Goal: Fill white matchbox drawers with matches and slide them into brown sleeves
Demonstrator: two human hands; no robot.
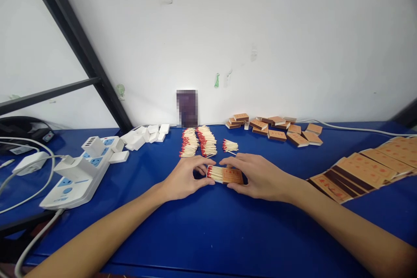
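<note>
A matchbox (232, 176) lies between my hands, its white tray of red-tipped matches (215, 173) partly out of the sleeve on the left. My left hand (186, 176) grips the left end of the tray between thumb and fingers. My right hand (254, 176) is closed around the orange-brown sleeve. Beyond my hands, two long rows of loose matches (206, 141) lie side by side, with a smaller heap of matches (230, 145) to their right.
Closed matchboxes (276, 135) are piled at the back right. Flat matchbox sleeves (368, 166) overlap at the far right. White trays (138, 139) sit at the back left, beside a power strip (81, 178) with chargers and cables. A pixelated dark card (187, 108) leans on the wall.
</note>
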